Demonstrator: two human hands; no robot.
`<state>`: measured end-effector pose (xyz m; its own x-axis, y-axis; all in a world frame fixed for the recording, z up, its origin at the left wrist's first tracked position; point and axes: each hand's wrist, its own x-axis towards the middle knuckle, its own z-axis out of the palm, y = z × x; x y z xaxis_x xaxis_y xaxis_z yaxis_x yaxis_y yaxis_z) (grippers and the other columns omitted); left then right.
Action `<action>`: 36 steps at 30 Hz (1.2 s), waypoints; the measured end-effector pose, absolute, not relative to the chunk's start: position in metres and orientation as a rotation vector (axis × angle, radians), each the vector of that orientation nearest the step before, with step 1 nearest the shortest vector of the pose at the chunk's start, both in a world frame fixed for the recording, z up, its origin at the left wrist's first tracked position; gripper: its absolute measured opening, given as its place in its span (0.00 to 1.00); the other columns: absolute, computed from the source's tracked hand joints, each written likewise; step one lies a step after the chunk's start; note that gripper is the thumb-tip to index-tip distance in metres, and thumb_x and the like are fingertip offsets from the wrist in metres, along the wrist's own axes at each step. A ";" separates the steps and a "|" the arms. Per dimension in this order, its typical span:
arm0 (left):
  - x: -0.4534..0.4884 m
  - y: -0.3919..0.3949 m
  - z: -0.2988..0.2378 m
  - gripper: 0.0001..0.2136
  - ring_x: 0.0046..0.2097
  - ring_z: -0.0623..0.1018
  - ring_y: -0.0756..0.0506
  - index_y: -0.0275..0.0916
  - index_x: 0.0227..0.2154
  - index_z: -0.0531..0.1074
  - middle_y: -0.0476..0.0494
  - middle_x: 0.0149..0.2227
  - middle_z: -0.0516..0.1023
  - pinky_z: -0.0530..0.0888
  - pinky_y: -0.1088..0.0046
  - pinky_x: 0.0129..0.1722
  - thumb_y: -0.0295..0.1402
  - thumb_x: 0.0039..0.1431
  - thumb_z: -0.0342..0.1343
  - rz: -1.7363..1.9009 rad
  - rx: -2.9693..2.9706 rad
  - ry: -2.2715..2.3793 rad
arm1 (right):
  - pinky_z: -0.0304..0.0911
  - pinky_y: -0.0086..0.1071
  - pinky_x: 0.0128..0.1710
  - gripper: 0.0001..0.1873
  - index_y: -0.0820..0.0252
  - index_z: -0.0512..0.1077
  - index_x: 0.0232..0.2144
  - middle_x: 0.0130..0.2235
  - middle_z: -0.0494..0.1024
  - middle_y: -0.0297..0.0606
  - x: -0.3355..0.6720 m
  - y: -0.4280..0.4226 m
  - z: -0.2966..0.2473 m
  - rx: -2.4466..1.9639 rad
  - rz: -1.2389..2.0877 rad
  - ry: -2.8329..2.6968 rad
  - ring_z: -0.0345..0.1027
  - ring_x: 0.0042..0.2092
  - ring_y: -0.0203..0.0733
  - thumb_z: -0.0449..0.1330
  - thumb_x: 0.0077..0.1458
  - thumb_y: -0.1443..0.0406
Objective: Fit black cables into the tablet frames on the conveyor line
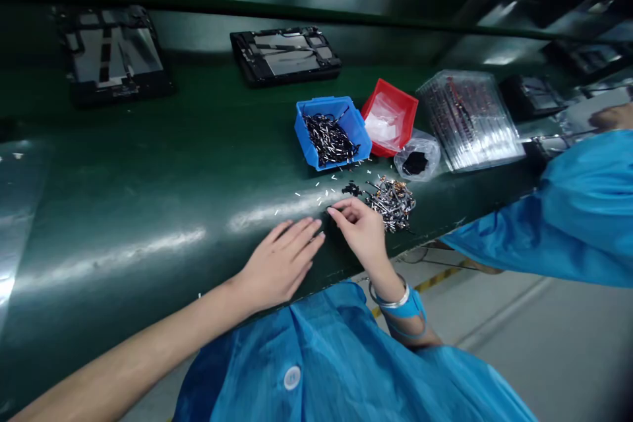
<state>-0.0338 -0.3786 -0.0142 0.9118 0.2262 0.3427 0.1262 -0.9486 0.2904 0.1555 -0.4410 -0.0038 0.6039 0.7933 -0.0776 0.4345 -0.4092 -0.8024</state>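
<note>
My left hand lies flat on the green bench top with its fingers stretched out, holding nothing that I can see. Close to its fingertips, my right hand is closed in a pinch; what sits between thumb and forefinger is too small and dark to name. Beside my right hand is a heap of small silvery and copper-coloured parts. A little cluster of black pieces lies just beyond its knuckles. Tiny white strips are scattered on the bench ahead of both hands.
A blue bin of dark thin parts stands ahead, next to a red bin with clear plastic. Nearby are a clear bag and stacked clear trays. Opened devices lie farther back. A co-worker's blue sleeve is at right.
</note>
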 end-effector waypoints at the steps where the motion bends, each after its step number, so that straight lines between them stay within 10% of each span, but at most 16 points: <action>1: -0.032 -0.384 -0.019 0.20 0.63 0.64 0.40 0.32 0.58 0.64 0.35 0.61 0.66 0.61 0.60 0.60 0.33 0.65 0.44 0.459 2.841 0.230 | 0.59 0.31 0.27 0.09 0.57 0.74 0.29 0.19 0.71 0.29 0.160 -0.440 -0.005 -2.124 0.445 -1.036 0.63 0.22 0.35 0.61 0.50 0.58; 7: -0.034 -0.381 -0.028 0.25 0.68 0.53 0.41 0.32 0.63 0.57 0.38 0.66 0.55 0.52 0.59 0.65 0.39 0.68 0.41 0.228 2.876 0.174 | 0.60 0.32 0.32 0.08 0.55 0.75 0.30 0.26 0.73 0.34 0.196 -0.430 -0.014 -2.153 -0.061 -1.500 0.66 0.30 0.39 0.55 0.56 0.66; 20: -0.050 -0.345 -0.021 0.27 0.65 0.61 0.43 0.38 0.54 0.69 0.40 0.62 0.64 0.64 0.60 0.61 0.14 0.52 0.45 0.308 2.788 0.244 | 0.60 0.31 0.28 0.08 0.56 0.76 0.34 0.27 0.74 0.33 0.194 -0.456 -0.005 -2.060 0.057 -1.591 0.61 0.26 0.36 0.57 0.57 0.65; 36: -0.017 -0.380 -0.025 0.26 0.68 0.53 0.37 0.26 0.61 0.59 0.34 0.66 0.55 0.54 0.58 0.64 0.40 0.68 0.40 0.277 2.843 0.296 | 0.60 0.31 0.29 0.07 0.57 0.75 0.27 0.27 0.74 0.34 0.198 -0.450 -0.013 -2.049 0.099 -1.482 0.63 0.28 0.36 0.58 0.55 0.67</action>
